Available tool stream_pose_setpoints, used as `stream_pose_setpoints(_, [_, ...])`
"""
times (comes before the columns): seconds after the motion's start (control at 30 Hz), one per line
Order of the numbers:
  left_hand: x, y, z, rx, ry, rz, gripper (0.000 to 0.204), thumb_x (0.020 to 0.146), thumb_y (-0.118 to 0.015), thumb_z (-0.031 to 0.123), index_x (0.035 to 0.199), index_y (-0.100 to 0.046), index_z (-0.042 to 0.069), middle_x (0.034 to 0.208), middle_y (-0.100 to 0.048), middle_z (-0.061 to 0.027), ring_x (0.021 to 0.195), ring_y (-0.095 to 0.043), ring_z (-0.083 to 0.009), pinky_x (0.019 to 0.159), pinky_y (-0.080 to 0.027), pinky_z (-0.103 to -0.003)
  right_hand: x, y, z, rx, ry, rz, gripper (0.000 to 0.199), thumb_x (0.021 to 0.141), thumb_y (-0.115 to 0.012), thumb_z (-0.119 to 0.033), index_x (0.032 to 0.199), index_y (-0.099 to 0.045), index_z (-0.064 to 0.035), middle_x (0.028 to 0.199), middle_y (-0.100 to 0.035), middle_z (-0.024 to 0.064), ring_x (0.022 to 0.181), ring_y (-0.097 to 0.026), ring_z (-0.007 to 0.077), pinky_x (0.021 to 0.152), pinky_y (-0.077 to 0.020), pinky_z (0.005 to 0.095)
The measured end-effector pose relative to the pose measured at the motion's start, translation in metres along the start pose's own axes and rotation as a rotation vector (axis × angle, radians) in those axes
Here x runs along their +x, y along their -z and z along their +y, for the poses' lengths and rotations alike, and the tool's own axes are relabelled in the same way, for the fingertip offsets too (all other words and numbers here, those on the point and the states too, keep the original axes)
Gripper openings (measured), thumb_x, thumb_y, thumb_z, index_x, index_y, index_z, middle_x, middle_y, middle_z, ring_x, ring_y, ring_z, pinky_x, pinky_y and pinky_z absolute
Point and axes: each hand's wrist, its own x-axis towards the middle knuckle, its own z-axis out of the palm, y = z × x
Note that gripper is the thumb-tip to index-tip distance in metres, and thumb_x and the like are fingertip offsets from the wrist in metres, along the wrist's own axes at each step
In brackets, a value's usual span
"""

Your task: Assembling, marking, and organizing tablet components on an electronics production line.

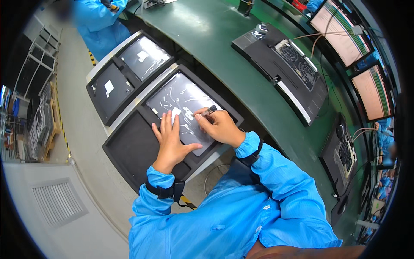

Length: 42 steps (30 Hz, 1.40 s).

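Note:
A silver-grey laptop lid panel [179, 93] under clear film lies in the right compartment of a black foam tray [129, 146]. On it is a small white label [176, 113]. My left hand [171, 144] rests with fingers spread on the panel's left side, fingertips by the label. My right hand [222, 127] is closed round a dark marker pen [210, 110], held slanted over the panel's right part. Its tip is hidden by my fingers, so I cannot tell whether it touches the film. The tray's left compartment shows bare foam.
A second black tray [114, 110] with two film-covered panels stands beyond. To the right runs a green workbench [202, 47] with a black fixture [284, 64], another fixture [338, 157] and two monitors [340, 32]. A person in blue [101, 26] stands at the far left.

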Motion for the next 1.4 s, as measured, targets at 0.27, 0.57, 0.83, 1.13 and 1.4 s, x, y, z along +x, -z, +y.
stream_pose_setpoints(0.27, [0.0,0.006,0.006,-0.05,0.037,-0.019,0.125,0.061,-0.089,0.056,0.152,-0.031,-0.008,0.162,-0.021,-0.0295,0.155,-0.009,-0.0417,0.118,0.004,-0.068,0.013,-0.01,0.002,0.058,-0.173,-0.073,0.03,0.101,-0.054,-0.021,0.106,-0.07,0.0039,0.083,-0.073,0.0112,0.065,-0.067,0.0164,0.062,-0.0515,0.032])
stream_pose_setpoints(0.57, [-0.004,0.006,0.001,-0.029,0.013,-0.008,0.126,0.062,-0.087,0.061,0.152,-0.033,-0.008,0.163,-0.021,-0.0286,0.155,-0.01,-0.0409,0.118,0.004,-0.066,-0.01,-0.01,-0.007,-0.112,0.056,0.124,0.022,0.101,-0.057,-0.015,0.107,-0.07,0.0018,0.086,-0.072,0.0088,0.063,-0.063,0.0142,0.06,-0.0499,0.0318])
stream_pose_setpoints(0.83, [-0.001,0.012,-0.006,0.051,0.031,-0.055,0.12,0.068,-0.086,0.058,0.154,-0.032,-0.005,0.165,-0.02,-0.0255,0.156,-0.012,-0.0361,0.121,0.005,-0.061,-0.122,0.111,-0.062,-0.105,-0.122,0.573,0.025,0.1,-0.065,-0.024,0.109,-0.069,-0.001,0.076,-0.069,0.01,0.065,-0.065,0.0193,0.064,-0.0519,0.0308])
stream_pose_setpoints(1.13, [-0.009,0.015,0.077,0.104,-0.32,0.304,0.06,0.087,-0.077,0.022,0.136,-0.055,-0.003,0.137,-0.058,-0.0217,0.132,-0.05,-0.0424,0.119,-0.029,-0.054,-0.242,0.211,-0.026,-0.908,-0.42,1.015,0.045,0.093,-0.063,-0.048,0.087,-0.068,-0.0036,0.069,-0.067,0.0189,0.066,-0.067,0.0413,0.06,-0.0523,0.0517])
stream_pose_setpoints(1.4, [-0.027,-0.05,0.249,-0.418,-1.039,-0.194,0.024,0.084,-0.073,0.001,0.107,-0.067,-0.003,0.1,-0.069,-0.0168,0.094,-0.065,-0.0323,0.088,-0.05,-0.041,-0.378,0.192,-0.103,-0.709,0.065,0.843,0.035,0.094,-0.069,-0.038,0.104,-0.07,-0.0044,0.089,-0.071,0.0114,0.074,-0.071,0.0276,0.066,-0.055,0.0391])
